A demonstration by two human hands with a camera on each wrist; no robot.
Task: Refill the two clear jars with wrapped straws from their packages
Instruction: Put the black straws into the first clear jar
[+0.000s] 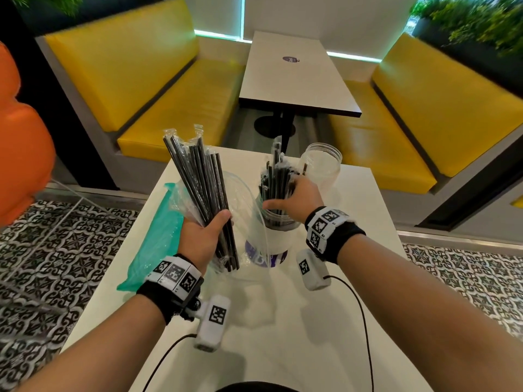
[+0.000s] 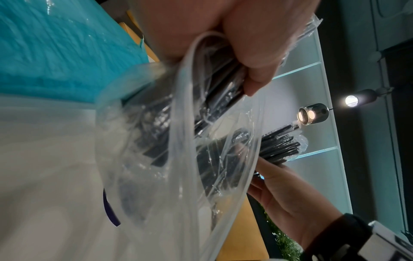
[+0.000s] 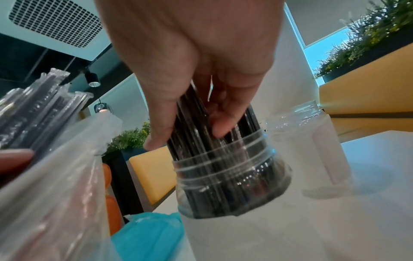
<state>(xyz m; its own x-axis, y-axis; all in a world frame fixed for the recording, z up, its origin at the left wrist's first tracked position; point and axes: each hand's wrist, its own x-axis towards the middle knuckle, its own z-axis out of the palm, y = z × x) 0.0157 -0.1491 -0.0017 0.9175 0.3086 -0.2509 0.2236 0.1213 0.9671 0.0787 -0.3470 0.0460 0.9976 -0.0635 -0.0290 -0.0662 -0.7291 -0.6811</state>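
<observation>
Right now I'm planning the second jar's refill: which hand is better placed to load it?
Left. The left hand grips a straw bundle; the right hand is on straws in the near jar. The far jar looks empty.

On the table, the straw-filled jar stands before the second jar, packages lying left.

A: The straws are black in clear wrappers, and the bag round them is clear too.

B: And that other bag?

A: Teal. Both jars are clear: one dark with black straws, the other see-through.

B: The table?

A: White, with a purple mark. Yellow benches, black-and-white patterned floor.
</observation>
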